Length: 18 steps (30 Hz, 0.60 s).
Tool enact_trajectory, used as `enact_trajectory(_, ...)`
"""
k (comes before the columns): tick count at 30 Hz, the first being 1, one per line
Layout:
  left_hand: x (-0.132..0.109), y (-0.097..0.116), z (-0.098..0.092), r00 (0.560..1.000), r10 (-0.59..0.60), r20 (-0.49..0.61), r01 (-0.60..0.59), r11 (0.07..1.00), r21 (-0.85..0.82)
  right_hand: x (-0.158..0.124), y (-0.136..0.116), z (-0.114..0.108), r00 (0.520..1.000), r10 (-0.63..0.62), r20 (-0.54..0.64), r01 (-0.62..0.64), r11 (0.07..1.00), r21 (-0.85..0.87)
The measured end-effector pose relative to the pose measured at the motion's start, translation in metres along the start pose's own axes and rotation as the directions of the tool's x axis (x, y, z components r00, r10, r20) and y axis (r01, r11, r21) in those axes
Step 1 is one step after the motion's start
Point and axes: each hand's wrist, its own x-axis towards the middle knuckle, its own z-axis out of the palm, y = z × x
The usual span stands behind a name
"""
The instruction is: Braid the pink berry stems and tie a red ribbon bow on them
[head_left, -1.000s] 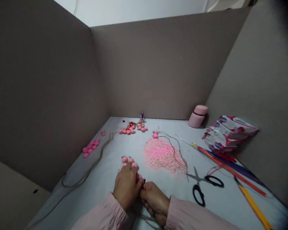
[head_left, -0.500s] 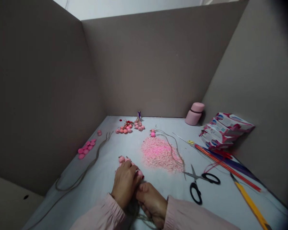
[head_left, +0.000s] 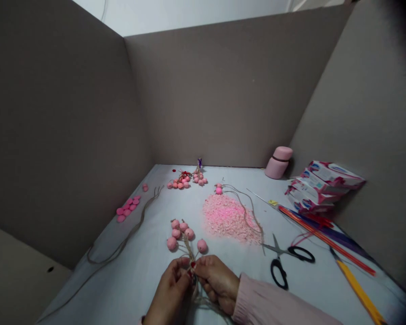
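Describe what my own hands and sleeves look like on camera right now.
Both the left hand and the right hand are ungloved, with red nail polish at the fingertips. The right arm wears a pale pink sleeve with a gathered cuff. Too little of the left sleeve shows to describe.

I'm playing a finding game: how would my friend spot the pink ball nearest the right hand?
On the pale table, find the left hand and right hand pinching twine. Just beyond them lies a bunch of pink balls. The ball you want sits alone on the right, while the rest crowd together to its left.
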Motion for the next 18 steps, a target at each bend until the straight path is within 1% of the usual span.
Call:
enact_trajectory(2, 0.004, -0.002, -0.001, 1.000, -0.009, 0.010, 0.010, 0.997, -0.074, 0.000, 0.001, -0.001, 1.000, 0.001, -0.001, -0.001, 1.000, 0.001)
enact_trajectory(6, 0.001, 0.008, -0.007, 0.999, -0.042, 0.005, 0.043, 0.994, -0.100, 0.001, -0.001, -0.001, 1.000, -0.008, -0.009, 0.008, 1.000, 0.006)
enact_trajectory(9, -0.009, 0.020, -0.010, 0.988, -0.146, -0.049, 0.137, 0.980, -0.147, 0.000, -0.003, -0.001, 1.000, 0.007, -0.001, -0.007, 1.000, 0.010)
enact_trajectory(11, -0.017, 0.028, -0.013, 0.978, -0.203, -0.050, 0.192, 0.968, -0.162, 0.000, -0.004, -0.001, 1.000, 0.020, 0.003, -0.020, 1.000, 0.013)
enact_trajectory(12, -0.020, 0.032, -0.015, 0.980, -0.198, -0.036, 0.191, 0.972, -0.135, 0.000, -0.004, -0.001, 1.000, 0.021, 0.000, -0.021, 1.000, 0.014)
enact_trajectory(13, -0.023, 0.035, -0.017, 0.985, -0.169, -0.019, 0.167, 0.983, -0.081, 0.000, -0.003, -0.001, 1.000, 0.022, -0.002, -0.022, 1.000, 0.016)
enact_trajectory(15, -0.029, 0.039, -0.024, 0.996, -0.083, 0.031, 0.080, 0.992, 0.095, 0.002, -0.002, -0.002, 1.000, 0.022, -0.005, -0.022, 1.000, 0.020)
enact_trajectory(17, -0.034, 0.041, -0.034, 0.996, -0.038, 0.085, 0.008, 0.945, 0.327, 0.004, -0.001, -0.003, 1.000, 0.016, 0.000, -0.016, 1.000, 0.024)
enact_trajectory(18, -0.037, 0.042, -0.041, 0.994, -0.036, 0.100, -0.014, 0.889, 0.459, 0.004, 0.000, -0.004, 1.000, 0.012, 0.003, -0.012, 1.000, 0.026)
